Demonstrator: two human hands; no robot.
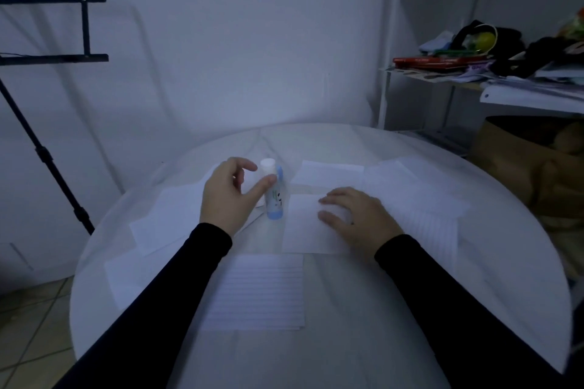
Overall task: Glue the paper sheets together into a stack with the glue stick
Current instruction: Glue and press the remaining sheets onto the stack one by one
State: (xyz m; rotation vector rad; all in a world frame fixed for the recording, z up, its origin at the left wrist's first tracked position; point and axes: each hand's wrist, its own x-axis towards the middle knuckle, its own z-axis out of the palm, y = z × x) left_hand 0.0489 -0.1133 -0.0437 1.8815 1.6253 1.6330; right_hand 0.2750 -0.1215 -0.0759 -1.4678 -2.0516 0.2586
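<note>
Left hand (226,196), fingers loosely curled, thumb touching the upright glue stick (274,193) mid-tabletop; right hand (354,215) pressed flat on a sheet (303,227).

Glue stick (274,191) upright, capped, mid-table; white paper sheets (257,290) scattered flat around.

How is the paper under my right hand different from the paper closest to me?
The paper under the right hand looks plain, while the nearest paper shows ruled lines. The plain sheet is pressed flat by fingers; the lined one lies untouched. The plain sheet sits beside the glue stick; the lined one sits nearer the table edge. Both are white.
</note>
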